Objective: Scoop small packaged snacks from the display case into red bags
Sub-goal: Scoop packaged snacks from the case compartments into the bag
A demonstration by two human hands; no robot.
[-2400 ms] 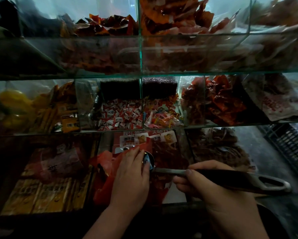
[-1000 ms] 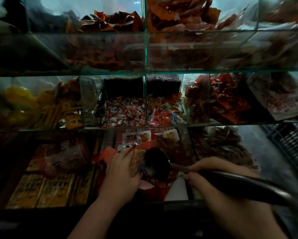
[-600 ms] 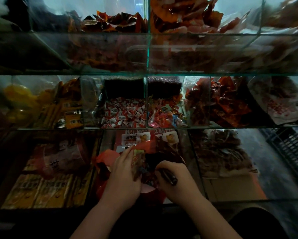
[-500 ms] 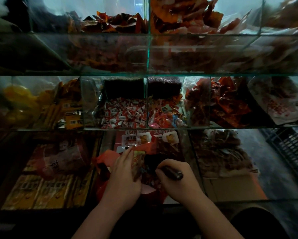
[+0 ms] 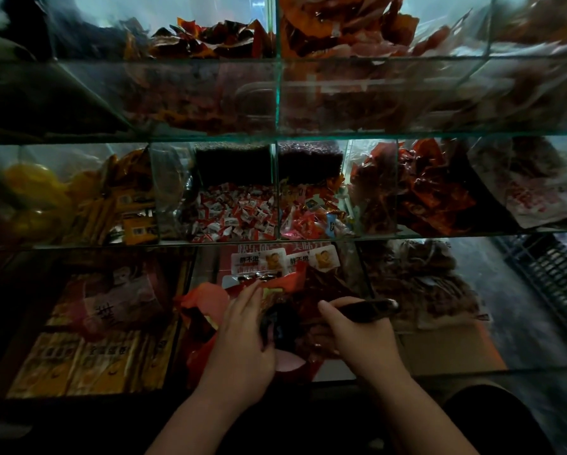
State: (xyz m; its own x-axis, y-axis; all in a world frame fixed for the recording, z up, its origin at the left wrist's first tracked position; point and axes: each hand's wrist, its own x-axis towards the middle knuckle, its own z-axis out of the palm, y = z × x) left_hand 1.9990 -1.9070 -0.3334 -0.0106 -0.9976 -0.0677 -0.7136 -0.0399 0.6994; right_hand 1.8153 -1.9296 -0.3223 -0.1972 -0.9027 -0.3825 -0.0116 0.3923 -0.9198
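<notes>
A crumpled red bag (image 5: 203, 300) sits in the middle compartment of the lowest tier of the glass display case (image 5: 277, 241). My left hand (image 5: 242, 339) grips its rim together with several small dark-red snack packets (image 5: 272, 297) held against the opening. My right hand (image 5: 361, 339) is closed around the dark handle of a scoop (image 5: 371, 308); the scoop's bowl points down between my hands and is mostly hidden in shadow. More dark-red packets (image 5: 321, 284) lie in the compartment behind the bag.
Glass dividers split three tiers into bins. The middle tier holds red-and-white candies (image 5: 236, 211), mixed pink wrappers (image 5: 311, 218), yellow packs (image 5: 124, 205). Flat yellow packets (image 5: 78, 362) lie lower left, brown snacks (image 5: 423, 280) lower right. A dark plastic crate (image 5: 551, 277) stands far right.
The scoop came in from the right and tipped down into the bag's mouth. My right hand slid up the handle, close to my left hand. The left hand kept its hold on the bag.
</notes>
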